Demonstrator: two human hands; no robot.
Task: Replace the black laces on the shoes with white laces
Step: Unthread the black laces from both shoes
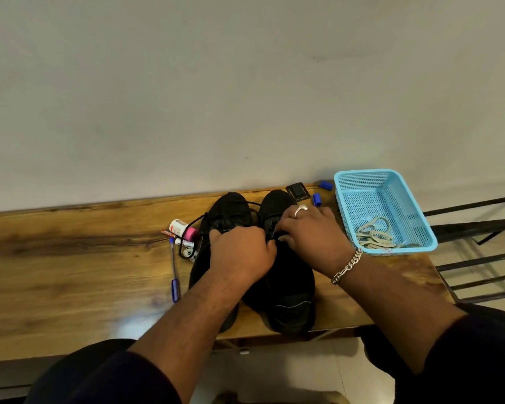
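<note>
Black fabric shoes (286,287), matte, side by side near right end of wooden surface (70,258), toes toward far edge. Left hand (241,255) curled, gripping black laces (216,220) over the gap between the pair. Right hand (309,231) on right shoe's tongue area, fingers bent, pinching lace there; ring and chain bracelet on it. Loose lace looping toward left. White laces (373,236) bundled in perforated blue plastic basket (347,196) at far right corner. Pens (174,269), markers beside left shoe.
</note>
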